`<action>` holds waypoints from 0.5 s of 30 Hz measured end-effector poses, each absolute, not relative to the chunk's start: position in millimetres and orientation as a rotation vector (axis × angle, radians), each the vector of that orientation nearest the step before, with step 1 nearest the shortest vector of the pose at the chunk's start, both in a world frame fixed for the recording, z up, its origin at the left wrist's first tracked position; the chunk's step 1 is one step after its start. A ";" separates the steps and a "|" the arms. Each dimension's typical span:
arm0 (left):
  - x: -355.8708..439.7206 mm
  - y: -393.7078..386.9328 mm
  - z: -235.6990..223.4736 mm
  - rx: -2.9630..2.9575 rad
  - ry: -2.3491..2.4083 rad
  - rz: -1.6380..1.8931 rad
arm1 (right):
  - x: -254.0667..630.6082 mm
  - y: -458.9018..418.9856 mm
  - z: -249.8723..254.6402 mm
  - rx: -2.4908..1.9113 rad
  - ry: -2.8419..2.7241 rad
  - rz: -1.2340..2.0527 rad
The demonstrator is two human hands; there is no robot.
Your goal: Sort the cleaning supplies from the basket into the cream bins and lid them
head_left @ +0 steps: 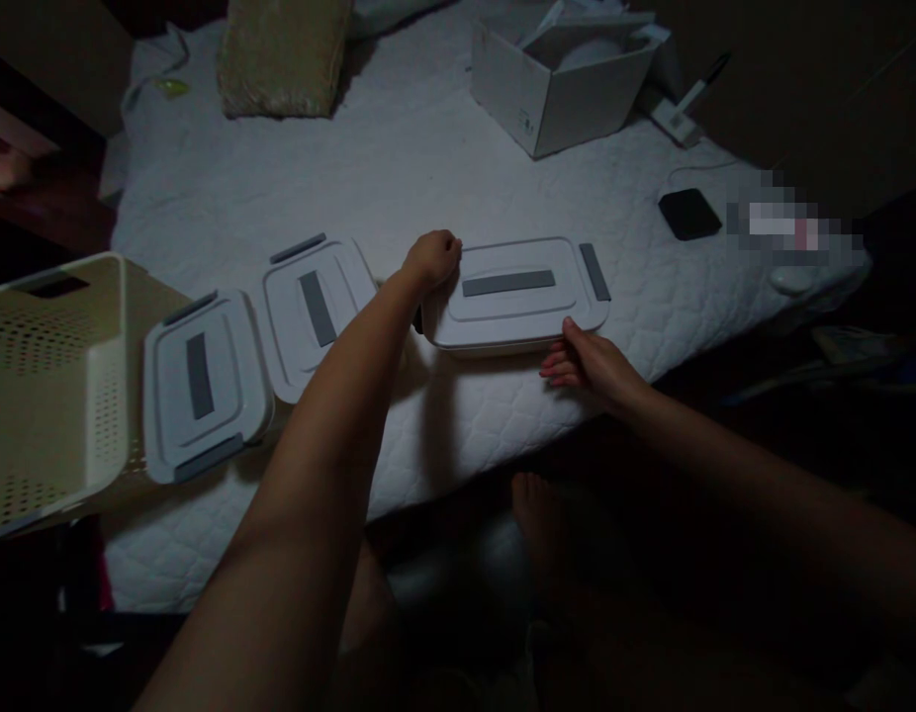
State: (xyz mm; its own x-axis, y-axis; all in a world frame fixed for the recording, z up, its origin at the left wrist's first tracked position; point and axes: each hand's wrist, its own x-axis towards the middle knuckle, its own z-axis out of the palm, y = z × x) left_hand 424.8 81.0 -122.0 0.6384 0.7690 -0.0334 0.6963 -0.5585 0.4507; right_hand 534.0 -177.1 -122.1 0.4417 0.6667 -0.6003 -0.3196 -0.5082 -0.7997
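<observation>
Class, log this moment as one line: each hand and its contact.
left hand: on white lidded container | right hand: at its front edge

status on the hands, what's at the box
Left hand on left end of white lidded box. Right hand at its front edge, thumb on it. Two similar boxes to the left, then basket.

I am viewing a pixelated patch (791, 225) obscuring something at the quilted mattress pad's (399, 168) right end, a perforated basket (57, 396) running off the left edge, and the left hand (432, 259) hiding one corner of the white lidded container (517, 297).
</observation>
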 end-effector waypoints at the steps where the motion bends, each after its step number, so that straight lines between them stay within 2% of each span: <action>1: 425.2 81.7 -122.8 2.431 1.160 0.238 | 531.2 -174.7 -120.9 -1.650 -0.242 1.226; 7: 424.0 78.1 -125.5 2.402 1.185 0.256 | 519.5 -164.7 -118.5 -1.496 -0.025 1.104; 15: 419.6 66.4 -115.0 2.419 1.228 0.253 | 524.5 -162.4 -116.7 -1.444 -0.011 0.996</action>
State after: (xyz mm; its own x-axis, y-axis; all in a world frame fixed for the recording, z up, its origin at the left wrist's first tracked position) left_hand 419.6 66.4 -115.0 0.5943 0.8039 -0.0246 0.7285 -0.5252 0.4399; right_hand 524.5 -162.4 -116.7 0.6189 0.5640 -0.5467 -0.5521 -0.1826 -0.8135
